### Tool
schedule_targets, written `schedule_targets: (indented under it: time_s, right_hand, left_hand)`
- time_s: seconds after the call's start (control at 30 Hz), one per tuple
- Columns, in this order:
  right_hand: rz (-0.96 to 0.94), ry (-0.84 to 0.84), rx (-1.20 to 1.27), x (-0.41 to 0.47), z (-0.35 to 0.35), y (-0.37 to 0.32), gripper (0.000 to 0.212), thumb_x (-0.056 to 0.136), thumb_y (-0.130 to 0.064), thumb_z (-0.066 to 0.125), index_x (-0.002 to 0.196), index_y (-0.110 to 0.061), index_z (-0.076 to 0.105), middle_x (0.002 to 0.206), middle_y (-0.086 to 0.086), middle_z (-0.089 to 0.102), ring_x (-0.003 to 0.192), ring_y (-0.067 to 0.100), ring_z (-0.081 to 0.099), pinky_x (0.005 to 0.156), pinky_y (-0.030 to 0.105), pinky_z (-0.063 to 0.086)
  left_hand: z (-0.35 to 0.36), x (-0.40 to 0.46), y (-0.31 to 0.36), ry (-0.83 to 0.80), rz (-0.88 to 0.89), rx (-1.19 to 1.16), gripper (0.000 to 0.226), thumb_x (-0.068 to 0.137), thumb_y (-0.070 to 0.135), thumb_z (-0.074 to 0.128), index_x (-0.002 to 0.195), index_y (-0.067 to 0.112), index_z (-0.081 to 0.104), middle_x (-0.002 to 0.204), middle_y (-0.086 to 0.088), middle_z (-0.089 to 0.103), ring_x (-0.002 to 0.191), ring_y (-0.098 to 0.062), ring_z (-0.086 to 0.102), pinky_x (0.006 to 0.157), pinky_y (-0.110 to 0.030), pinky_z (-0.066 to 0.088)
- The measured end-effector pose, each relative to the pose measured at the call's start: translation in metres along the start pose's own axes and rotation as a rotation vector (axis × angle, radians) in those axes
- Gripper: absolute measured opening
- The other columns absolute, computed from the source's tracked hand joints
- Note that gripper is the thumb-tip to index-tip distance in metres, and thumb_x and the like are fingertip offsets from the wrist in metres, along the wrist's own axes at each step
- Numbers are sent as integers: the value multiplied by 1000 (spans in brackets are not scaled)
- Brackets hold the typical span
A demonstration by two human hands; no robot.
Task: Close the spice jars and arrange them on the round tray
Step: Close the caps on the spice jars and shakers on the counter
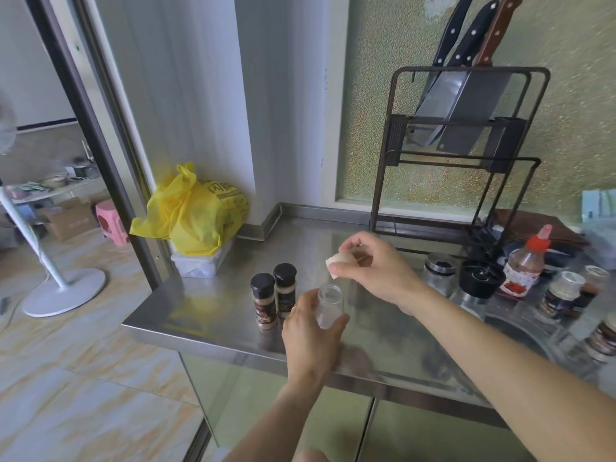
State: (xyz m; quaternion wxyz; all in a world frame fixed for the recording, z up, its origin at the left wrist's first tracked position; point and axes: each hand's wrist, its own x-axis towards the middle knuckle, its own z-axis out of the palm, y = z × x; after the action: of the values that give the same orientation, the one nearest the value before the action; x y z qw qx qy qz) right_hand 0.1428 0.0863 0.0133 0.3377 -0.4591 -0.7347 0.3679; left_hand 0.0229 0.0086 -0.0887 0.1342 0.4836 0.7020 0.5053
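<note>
A person stands at a steel desk (213,315), seen from a head-worn camera looking down. The left hand (308,331) wraps around a clear open jar (330,305), holding it upright near the desk's front edge. The right hand (373,268) pinches a small white lid (338,260) between fingertips, poised just above and slightly behind the jar's open mouth, not yet touching it.

The step in hand appears to be capping this jar. The next move likely calls for lowering the lid squarely onto the rim, then twisting or pressing it shut while the left hand steadies the glass.

Two capped jars with black lids (275,296) stand just left of the held jar. More jars (560,293) sit towards the desk's right end, where a clear round tray (520,323) seems to lie, though its outline is hard to make out.
</note>
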Motion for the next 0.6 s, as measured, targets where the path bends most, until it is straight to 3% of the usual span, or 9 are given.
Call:
schedule_targets:
  time_s: [0.07, 0.17, 0.27, 0.33, 0.47, 0.53, 0.6]
  right_hand:
    - [4, -15, -33, -2, -3, -1, 37, 67, -29, 88, 92, -28, 61, 95, -6, 75, 78, 10, 67, 77, 30, 53]
    - [-24, -105, -181, -5, -9, 2, 43, 65, -20, 88, 98, -30, 63, 102, -6, 73, 93, 16, 73, 92, 42, 57]
    - [-69, -218, -257, -10, -12, 4, 47, 73, -8, 84, 114, -24, 68, 108, -7, 71, 102, 16, 72, 97, 36, 55]
    - [-84, -251, -317, -11, -14, 2, 49, 76, -10, 83, 121, -23, 67, 110, -7, 70, 105, 14, 70, 96, 27, 53]
    - [-126, -330, -449, -5, -22, -7, 48, 81, -21, 81, 127, -25, 67, 108, -12, 69, 102, 11, 68, 91, 24, 53]
    - [-183, -360, -572, -3, -24, -11, 45, 84, -24, 77, 127, -26, 65, 107, -12, 67, 95, 7, 62, 79, 14, 47]
    - [-217, -383, -697, 0, -25, -18, 44, 85, -27, 75, 128, -26, 64, 106, -10, 66, 90, 7, 55, 69, 15, 41]
  left_hand:
    - [4, -2, -1, 9, 0, -28, 57, 69, 39, 89, 119, 22, 66, 107, 10, 74, 102, -15, 67, 92, -33, 52]
    - [8, -6, 0, 9, 3, -58, 58, 68, 41, 89, 119, 25, 68, 105, 12, 73, 100, -13, 66, 93, -35, 53]
    - [11, -9, 3, 14, 17, -91, 56, 68, 40, 89, 119, 28, 68, 106, 17, 69, 102, -10, 64, 92, -31, 52]
    - [13, -9, 4, 20, 39, -109, 56, 67, 39, 89, 118, 28, 68, 105, 19, 66, 102, -8, 63, 91, -28, 51]
    - [17, -3, 4, 41, 111, -74, 55, 68, 40, 88, 118, 28, 69, 103, 19, 65, 99, -7, 63, 87, -26, 51]
    - [18, -1, 1, 51, 146, -88, 55, 69, 41, 88, 119, 29, 69, 105, 18, 65, 99, -5, 63, 87, -26, 52]
    - [18, 0, 1, 56, 180, -91, 54, 69, 42, 87, 119, 29, 69, 106, 17, 66, 99, -5, 62, 86, -26, 53]
